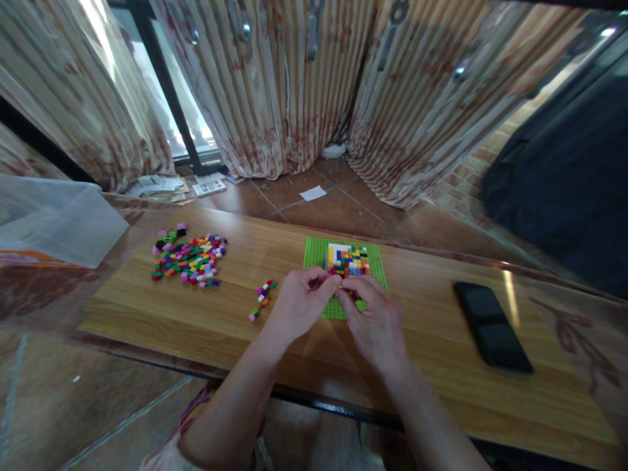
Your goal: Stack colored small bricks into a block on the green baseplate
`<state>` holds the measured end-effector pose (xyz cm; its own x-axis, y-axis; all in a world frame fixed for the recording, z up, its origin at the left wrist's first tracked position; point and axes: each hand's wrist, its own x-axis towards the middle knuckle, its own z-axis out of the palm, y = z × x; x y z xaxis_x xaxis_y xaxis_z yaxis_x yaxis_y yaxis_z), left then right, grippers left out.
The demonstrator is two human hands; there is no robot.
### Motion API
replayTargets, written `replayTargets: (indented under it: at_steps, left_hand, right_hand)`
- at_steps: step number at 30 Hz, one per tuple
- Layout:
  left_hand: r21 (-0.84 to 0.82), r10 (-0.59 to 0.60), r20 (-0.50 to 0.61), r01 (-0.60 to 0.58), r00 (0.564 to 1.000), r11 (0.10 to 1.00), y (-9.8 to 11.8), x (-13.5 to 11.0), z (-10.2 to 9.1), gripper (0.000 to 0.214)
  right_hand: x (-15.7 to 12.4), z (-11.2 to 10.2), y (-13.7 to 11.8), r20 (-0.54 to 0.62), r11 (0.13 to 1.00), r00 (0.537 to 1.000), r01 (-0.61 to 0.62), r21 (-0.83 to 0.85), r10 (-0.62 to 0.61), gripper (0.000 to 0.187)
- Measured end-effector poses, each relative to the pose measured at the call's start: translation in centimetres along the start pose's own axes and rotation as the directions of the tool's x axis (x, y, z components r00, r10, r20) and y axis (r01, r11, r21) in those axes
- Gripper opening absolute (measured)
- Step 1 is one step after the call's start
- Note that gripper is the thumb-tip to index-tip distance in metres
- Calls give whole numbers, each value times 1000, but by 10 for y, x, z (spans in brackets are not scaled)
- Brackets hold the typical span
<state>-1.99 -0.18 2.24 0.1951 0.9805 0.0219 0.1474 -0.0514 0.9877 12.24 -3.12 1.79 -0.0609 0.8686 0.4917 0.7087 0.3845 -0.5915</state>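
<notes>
A green baseplate (pixel 318 252) lies on the wooden table with a block of many-coloured small bricks (pixel 347 259) built on its far half. My left hand (pixel 299 304) and my right hand (pixel 375 320) meet over the plate's near edge, fingertips pinched together just in front of the built block. Something tiny sits between the fingertips; I cannot make out what. A heap of loose coloured bricks (pixel 189 256) lies to the left, and a few stray bricks (pixel 262 297) lie close to my left hand.
A black phone (pixel 492 325) lies face up on the table at the right. A clear plastic bag (pixel 53 219) sits at the table's far left corner. Curtains, papers on the tiled floor and a dark cloth-covered shape at the right lie beyond the table.
</notes>
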Motion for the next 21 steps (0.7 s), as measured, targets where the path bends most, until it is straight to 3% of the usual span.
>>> replayTargets:
  at_steps: [4,8,11,16,21]
  left_hand:
    - [-44,-50,68,53,996,998,-2,0,-1,35]
    - [-221,-118,112,140,987,965,3,0,-3,35]
    - [-359,-179,96,201,979,911,9,-1,-3,31]
    - [-426,-268,-32,230,963,875,11,2,-3,24]
    - [-413,-275,-73,222,959,883,6,4,-3,22]
  right_hand:
    - [1,-2,-1,14,999,1000,11,32,-12,11]
    - [3,-5,-2,41,980,999,-31,196,23,9]
    - [4,-6,1,-13,938,994,-98,333,108,6]
    - [11,-14,15,-158,823,916,-242,513,368,10]
    - [19,-23,31,-270,851,863,-282,443,427,16]
